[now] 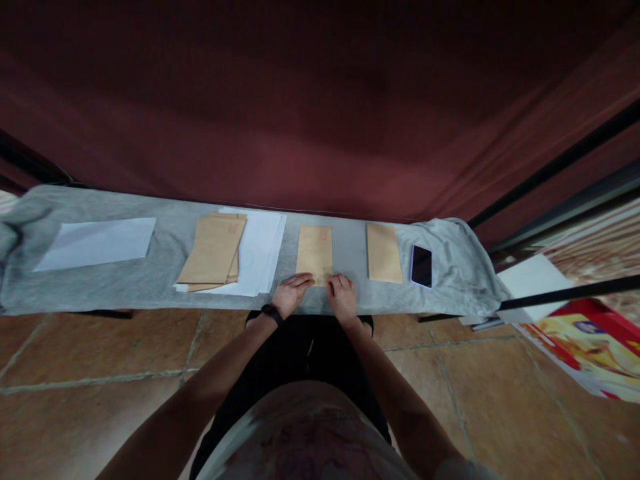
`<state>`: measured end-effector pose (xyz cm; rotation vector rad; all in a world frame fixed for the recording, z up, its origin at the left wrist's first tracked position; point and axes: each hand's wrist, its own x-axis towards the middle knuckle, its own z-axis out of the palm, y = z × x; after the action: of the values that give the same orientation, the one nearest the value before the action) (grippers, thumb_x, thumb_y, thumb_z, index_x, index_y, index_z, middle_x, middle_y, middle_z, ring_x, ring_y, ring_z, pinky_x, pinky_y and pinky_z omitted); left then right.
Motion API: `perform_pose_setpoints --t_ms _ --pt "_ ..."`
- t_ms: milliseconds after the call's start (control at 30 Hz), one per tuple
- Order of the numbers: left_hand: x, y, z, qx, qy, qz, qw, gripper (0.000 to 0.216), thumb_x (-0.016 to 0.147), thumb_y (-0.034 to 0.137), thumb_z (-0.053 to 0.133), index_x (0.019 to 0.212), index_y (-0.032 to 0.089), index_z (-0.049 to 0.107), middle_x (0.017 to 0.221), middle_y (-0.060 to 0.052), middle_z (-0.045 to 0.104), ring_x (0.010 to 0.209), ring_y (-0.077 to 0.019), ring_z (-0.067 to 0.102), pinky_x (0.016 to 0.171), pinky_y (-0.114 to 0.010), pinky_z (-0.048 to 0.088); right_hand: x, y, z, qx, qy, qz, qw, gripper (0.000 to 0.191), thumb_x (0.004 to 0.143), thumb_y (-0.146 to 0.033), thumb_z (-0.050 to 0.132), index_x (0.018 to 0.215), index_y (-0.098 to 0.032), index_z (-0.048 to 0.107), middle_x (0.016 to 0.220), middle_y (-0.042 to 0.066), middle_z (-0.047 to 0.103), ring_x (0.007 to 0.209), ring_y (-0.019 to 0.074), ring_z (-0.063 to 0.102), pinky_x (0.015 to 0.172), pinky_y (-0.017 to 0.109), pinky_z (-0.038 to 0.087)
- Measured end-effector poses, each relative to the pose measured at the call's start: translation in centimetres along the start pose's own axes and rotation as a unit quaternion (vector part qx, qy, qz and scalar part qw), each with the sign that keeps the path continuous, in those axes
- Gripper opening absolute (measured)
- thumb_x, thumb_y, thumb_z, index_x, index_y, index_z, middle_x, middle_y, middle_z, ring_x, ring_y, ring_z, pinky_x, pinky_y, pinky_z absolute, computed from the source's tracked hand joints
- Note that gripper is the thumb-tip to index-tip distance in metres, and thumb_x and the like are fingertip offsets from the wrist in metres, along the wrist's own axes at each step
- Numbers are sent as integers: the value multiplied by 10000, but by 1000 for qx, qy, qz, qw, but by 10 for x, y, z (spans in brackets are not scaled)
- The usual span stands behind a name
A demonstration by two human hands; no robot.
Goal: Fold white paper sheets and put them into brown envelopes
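Observation:
A brown paper envelope with a small reddish mark near its far right corner lies upright in front of me on the grey cloth. At its near left corner, my left hand has its fingers and thumb closed together on the paper. My right hand grips the near right corner with curled fingers. A dark band circles my left wrist. To the left, several brown envelopes are stacked over white paper sheets. Another brown envelope lies to the right of my hands.
The narrow bench is covered by a grey cloth. A phone lies toward its right end, a white sheet toward its left. Dark red fabric hangs behind. A red and yellow box stands at the lower right.

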<state>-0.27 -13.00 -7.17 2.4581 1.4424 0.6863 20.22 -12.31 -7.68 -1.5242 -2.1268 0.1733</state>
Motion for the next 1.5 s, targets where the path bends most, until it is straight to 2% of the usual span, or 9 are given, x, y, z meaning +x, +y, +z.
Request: perform_pose_setpoints --t_ms 133,267,467,800,933,1133,1300,1500 --pt "-3 1 2 44 -4 21 999 387 938 134 431 1240 182 668 1354 -85 641 1285 -204 570 1110 -390 465 -16 -18 3 5 -16 -74 997 337 1020 -235 408 1295 -199 599 1364 83 619 1293 208 518 1152 425 311" --pt "-9 4 3 52 -7 44 998 454 913 171 449 1343 143 596 1430 -124 574 1354 -230 511 1139 -429 436 -31 -31 4 3 -45 -98 994 459 1030 -310 399 1446 -132 482 1487 119 518 1397 216 444 1202 424 269" --pt "-20 7 6 72 3 48 996 509 944 258 458 1427 104 506 1485 -153 507 1414 -252 435 1175 -466 387 -35 -26 3 -7 -41 -76 996 457 1042 -314 378 1456 -150 480 1486 93 522 1395 216 458 1210 432 265" --pt "-35 19 9 107 38 -40 993 522 995 327 411 1467 110 458 1508 -165 464 1430 -267 404 1199 -484 339 -37 -9 -5 -20 -31 -42 998 449 1039 -288 392 1461 -158 473 1498 111 504 1384 226 472 1204 458 267" --pt "-27 36 13 100 28 -72 992 584 992 352 396 1504 73 390 1530 -191 426 1454 -289 358 1219 -505 291 -38 -10 -6 -16 -33 -32 999 448 1033 -282 396 1457 -164 481 1498 117 503 1391 239 462 1200 474 265" --pt "1 58 30 82 -35 -58 994 568 992 293 319 1526 102 351 1582 -125 376 1487 -227 299 1244 -429 243 -39 -8 -6 -6 -54 -35 998 491 998 -204 380 1482 -159 449 1501 115 501 1415 233 426 1210 472 233" --pt "6 55 28 77 -55 -42 995 602 1006 380 316 1528 80 337 1598 -139 343 1507 -237 245 1248 -425 211 -39 -6 -7 -6 -56 -39 998 512 995 -199 360 1501 -145 414 1511 124 487 1428 234 402 1211 481 225" --pt "-2 47 23 83 -40 -48 995 699 997 513 359 1553 99 275 1611 -167 304 1514 -263 220 1240 -451 206 -40 -6 -5 -11 -53 -39 998 499 1004 -235 381 1490 -133 428 1521 130 472 1440 246 383 1210 487 233"
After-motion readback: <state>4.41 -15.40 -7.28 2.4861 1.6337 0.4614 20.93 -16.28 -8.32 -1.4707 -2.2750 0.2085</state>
